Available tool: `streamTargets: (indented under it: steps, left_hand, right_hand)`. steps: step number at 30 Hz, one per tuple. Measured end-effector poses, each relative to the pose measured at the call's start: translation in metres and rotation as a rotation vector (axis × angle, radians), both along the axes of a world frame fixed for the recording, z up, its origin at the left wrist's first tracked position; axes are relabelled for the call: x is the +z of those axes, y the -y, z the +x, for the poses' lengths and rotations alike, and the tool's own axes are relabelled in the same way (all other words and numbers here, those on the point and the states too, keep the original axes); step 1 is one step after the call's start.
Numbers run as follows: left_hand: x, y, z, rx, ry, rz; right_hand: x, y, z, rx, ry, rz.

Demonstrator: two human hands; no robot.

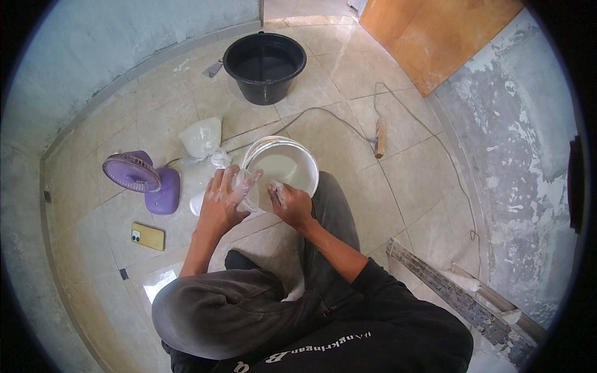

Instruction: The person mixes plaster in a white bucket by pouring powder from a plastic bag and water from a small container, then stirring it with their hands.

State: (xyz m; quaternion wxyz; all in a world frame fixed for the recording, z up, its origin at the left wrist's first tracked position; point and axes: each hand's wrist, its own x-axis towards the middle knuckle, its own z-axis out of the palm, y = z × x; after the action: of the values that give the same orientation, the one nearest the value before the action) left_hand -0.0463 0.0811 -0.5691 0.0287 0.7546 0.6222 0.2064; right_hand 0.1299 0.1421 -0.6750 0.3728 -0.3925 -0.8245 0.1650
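Note:
My left hand (221, 198), smeared with white paste, is wrapped around a translucent plastic cup (251, 193) tilted at the near rim of a white bucket (313, 170). Pale, creamy material (275, 164) lies inside the bucket. My right hand (295, 205) is beside the cup, over the bucket's near edge, with its fingers curled in and white smears on them. A small reddish spot shows at its fingertips; whether it grips something there is hidden. A white round object (196, 203) is partly covered by my left wrist.
A purple fan (169, 189) and a yellow phone (148, 236) are at the left. Beyond the bucket are a plastic bag (203, 137), a black tub (265, 88) and a putty knife (213, 70). A cable runs to a wooden block (380, 137). A stained plank (447, 291) lies right.

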Motion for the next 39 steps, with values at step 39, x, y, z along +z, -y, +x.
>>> streamTargets:
  steps: [39]
  left_hand:
    - [-0.076, 0.017, -0.038, 0.406, 0.767, 0.032]
  right_hand:
    - [0.003, 0.001, 0.007, -0.010, -0.008, -0.063]
